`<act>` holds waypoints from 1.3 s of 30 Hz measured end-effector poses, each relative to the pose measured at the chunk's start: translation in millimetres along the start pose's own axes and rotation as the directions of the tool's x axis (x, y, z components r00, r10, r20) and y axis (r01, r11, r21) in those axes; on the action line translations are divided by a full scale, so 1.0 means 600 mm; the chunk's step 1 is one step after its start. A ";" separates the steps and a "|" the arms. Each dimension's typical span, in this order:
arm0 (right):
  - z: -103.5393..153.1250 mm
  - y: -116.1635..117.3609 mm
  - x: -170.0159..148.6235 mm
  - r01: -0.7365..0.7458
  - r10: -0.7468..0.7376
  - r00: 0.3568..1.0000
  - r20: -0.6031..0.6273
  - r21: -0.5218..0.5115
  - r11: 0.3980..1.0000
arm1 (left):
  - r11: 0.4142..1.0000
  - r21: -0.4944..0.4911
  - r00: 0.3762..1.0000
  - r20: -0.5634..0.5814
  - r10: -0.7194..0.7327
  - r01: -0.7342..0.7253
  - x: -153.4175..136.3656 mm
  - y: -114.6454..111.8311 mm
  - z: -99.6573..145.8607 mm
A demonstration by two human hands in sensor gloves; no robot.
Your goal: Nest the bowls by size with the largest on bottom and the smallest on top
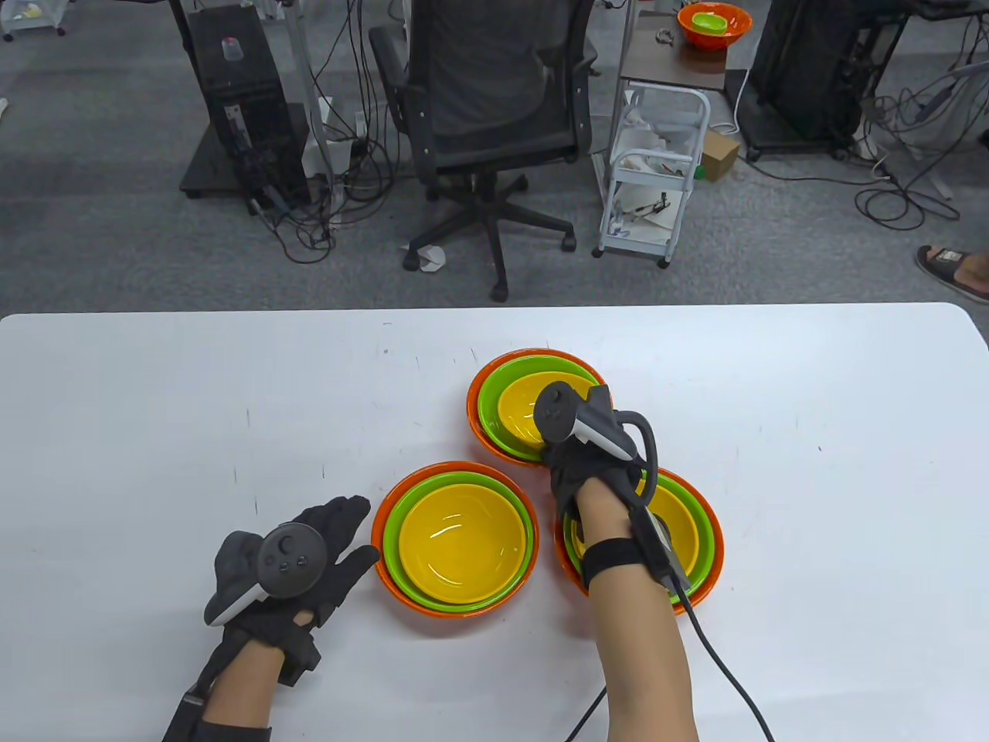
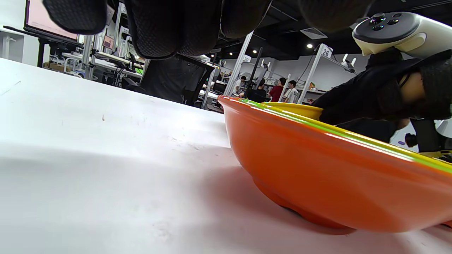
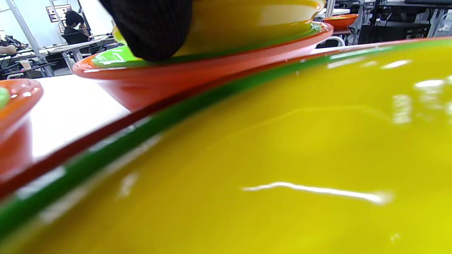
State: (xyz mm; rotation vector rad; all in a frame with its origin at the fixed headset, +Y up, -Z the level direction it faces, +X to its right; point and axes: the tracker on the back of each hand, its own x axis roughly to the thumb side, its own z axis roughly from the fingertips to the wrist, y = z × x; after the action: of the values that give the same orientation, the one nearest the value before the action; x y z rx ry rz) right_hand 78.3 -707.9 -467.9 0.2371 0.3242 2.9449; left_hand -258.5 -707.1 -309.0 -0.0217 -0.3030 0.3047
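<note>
A: Three stacks of bowls sit on the white table (image 1: 154, 386), each one orange at the bottom, green in the middle, yellow on top. Start with the biggest things?

B: The table first, then the stacks. The near-left stack (image 1: 454, 539) lies just beside the left hand; its orange bowl (image 1: 384, 516) holds a green bowl (image 1: 394, 519), which holds a yellow bowl (image 1: 460, 545). The near-right stack (image 1: 699, 533) is partly hidden under the right forearm. The far stack (image 1: 533, 406) sits beyond both, close to them.

A: And the far stack's top bowl?

B: Its small yellow bowl (image 1: 519, 410) sits tilted inside the green bowl (image 1: 491, 410), off-centre toward the right, and not settled flat. The right wrist view shows the same yellow bowl (image 3: 254, 21) raised above the green rim.

A: What is the right hand (image 1: 576, 456) doing?

B: It reaches over the near-right stack to the far one. A gloved fingertip (image 3: 152, 28) lies against the small yellow bowl's side; whether the hand truly grips the bowl I cannot tell, since the tracker covers the fingers from above.

A: The left hand (image 1: 301, 564)?

B: Flat on the table with fingers spread, holding nothing, its fingertips (image 1: 363, 555) just beside the near-left orange bowl.
</note>
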 end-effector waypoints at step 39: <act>0.303 -0.022 -0.074 -0.037 0.155 0.954 0.256 -0.414 0.910 | 0.960 0.038 0.960 0.027 -0.280 0.279 0.153 0.012 -0.017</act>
State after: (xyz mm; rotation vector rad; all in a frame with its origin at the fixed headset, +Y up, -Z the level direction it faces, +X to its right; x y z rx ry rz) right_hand 155.7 -666.7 -301.7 0.6218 -0.3469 2.9265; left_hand -174.0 -672.4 -292.6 0.0594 -0.3287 0.0290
